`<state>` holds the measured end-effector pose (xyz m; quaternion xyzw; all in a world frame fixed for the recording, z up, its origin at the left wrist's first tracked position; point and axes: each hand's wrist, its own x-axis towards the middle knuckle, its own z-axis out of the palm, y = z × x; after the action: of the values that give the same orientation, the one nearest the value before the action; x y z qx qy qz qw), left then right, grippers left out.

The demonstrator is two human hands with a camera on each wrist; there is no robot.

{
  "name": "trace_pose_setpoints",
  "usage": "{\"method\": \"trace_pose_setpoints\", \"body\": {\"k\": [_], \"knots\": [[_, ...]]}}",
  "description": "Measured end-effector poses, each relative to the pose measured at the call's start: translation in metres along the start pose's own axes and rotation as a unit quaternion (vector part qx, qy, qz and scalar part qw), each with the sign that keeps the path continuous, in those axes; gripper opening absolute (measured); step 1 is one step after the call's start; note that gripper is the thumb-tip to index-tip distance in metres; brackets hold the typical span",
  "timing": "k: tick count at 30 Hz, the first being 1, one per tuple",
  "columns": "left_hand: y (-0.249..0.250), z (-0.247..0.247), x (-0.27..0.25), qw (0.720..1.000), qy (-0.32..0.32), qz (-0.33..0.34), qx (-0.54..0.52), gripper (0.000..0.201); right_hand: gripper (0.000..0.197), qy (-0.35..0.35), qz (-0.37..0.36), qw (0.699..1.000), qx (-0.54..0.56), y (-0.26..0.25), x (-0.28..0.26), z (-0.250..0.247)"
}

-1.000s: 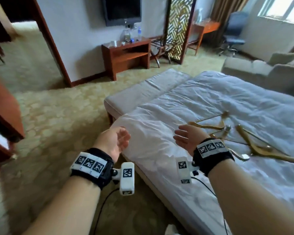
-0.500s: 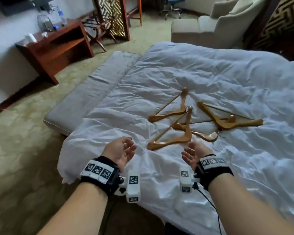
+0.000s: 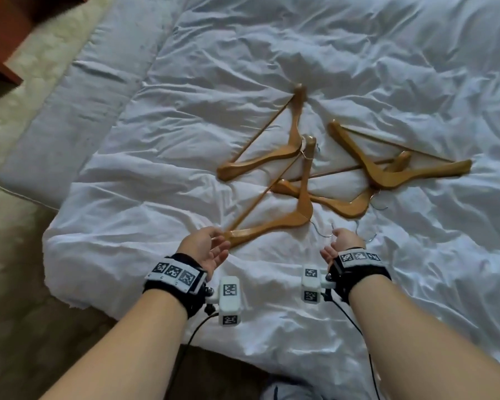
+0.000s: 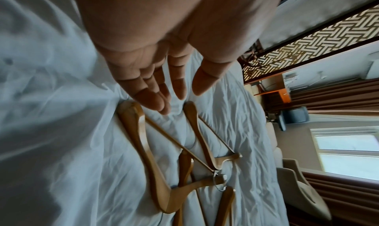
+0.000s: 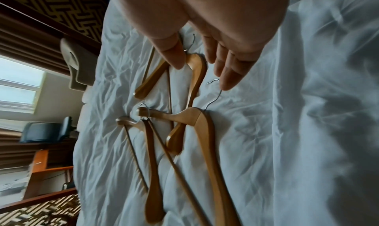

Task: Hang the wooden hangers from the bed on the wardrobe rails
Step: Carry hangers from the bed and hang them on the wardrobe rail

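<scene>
Both hands are over the crumpled white duvet of the bed (image 3: pixel 358 67) now, and neither has anything in it: the left hand (image 3: pixel 207 249) reaches palm-in with fingers straight and loose, its tips just beside the near arm end of the closest golden-brown wooden hanger with a thin trouser bar (image 3: pixel 274 223), while the right hand (image 3: pixel 339 243) hovers, fingers relaxed, right at that hanger's thin silver wire hook (image 3: pixel 321 230). Whether a fingertip already touches wood or wire is too close to call. Four hangers lie in one overlapping heap near the foot corner of the bed: the far-left wooden hanger (image 3: pixel 283 148) has its hook looped around the near one's upper arm tip, a curved wooden hanger (image 3: pixel 341 204) passes beneath it, and the right-hand wooden hanger (image 3: pixel 387 171) lies on top of that one. So the smart grab, to my eye, is at the neck where wood meets wire, lifting straight up and slowly. Yank sideways and the neighbour probably comes too. The wardrobe rails are not in view.
</scene>
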<state>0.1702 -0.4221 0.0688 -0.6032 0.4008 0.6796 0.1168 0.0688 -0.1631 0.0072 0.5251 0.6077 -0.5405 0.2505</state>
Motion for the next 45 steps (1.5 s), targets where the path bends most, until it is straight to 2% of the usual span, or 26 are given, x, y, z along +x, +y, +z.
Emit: {"method": "trace_pose_setpoints", "body": {"k": [7, 11, 13, 16, 20, 22, 25, 27, 30, 34, 37, 39, 45], "knots": [[-0.012, 0.011, 0.065, 0.997, 0.058, -0.05, 0.027, 0.01, 0.012, 0.026, 0.027, 0.998, -0.059, 0.0, 0.055, 0.006], [-0.02, 0.011, 0.09, 0.994, 0.084, -0.067, 0.029, 0.029, 0.044, -0.03, 0.035, 0.997, -0.062, 0.0, 0.081, 0.009], [-0.022, 0.011, 0.1, 0.993, 0.092, -0.074, 0.03, 0.037, 0.048, -0.044, 0.042, 0.996, -0.072, 0.001, 0.093, 0.013], [-0.023, 0.012, 0.112, 0.991, 0.1, -0.09, 0.024, 0.049, 0.044, -0.026, 0.034, 0.997, -0.056, -0.003, 0.102, 0.022], [-0.024, 0.017, 0.125, 0.99, 0.088, -0.103, 0.035, 0.051, 0.019, 0.028, 0.051, 0.997, -0.042, -0.011, 0.11, 0.032], [-0.025, 0.02, 0.131, 0.99, 0.079, -0.112, 0.038, 0.046, 0.019, 0.012, 0.058, 0.998, -0.034, -0.008, 0.116, 0.032], [-0.028, 0.022, 0.142, 0.989, 0.074, -0.121, 0.043, 0.052, 0.019, -0.001, 0.061, 0.998, 0.004, 0.0, 0.126, 0.03], [-0.03, 0.023, 0.144, 0.987, 0.087, -0.115, 0.067, 0.044, 0.017, 0.016, 0.065, 0.997, 0.03, 0.003, 0.124, 0.029], [-0.03, 0.019, 0.146, 0.983, 0.097, -0.095, 0.125, 0.015, 0.012, 0.0, 0.047, 0.998, 0.042, 0.003, 0.113, 0.029], [-0.032, 0.015, 0.149, 0.977, 0.08, -0.06, 0.19, 0.02, 0.008, 0.001, 0.016, 0.999, 0.048, -0.006, 0.096, 0.029], [-0.036, 0.014, 0.145, 0.977, 0.089, -0.04, 0.187, 0.043, 0.025, 0.006, -0.008, 1.0, 0.025, -0.015, 0.088, 0.028], [-0.039, 0.01, 0.144, 0.979, 0.094, -0.028, 0.181, 0.062, 0.027, 0.015, -0.014, 1.0, 0.018, -0.02, 0.082, 0.028], [-0.031, 0.0, 0.112, 0.983, 0.075, 0.022, 0.164, 0.051, 0.027, 0.028, -0.029, 0.997, 0.062, -0.024, 0.058, 0.029]]}}
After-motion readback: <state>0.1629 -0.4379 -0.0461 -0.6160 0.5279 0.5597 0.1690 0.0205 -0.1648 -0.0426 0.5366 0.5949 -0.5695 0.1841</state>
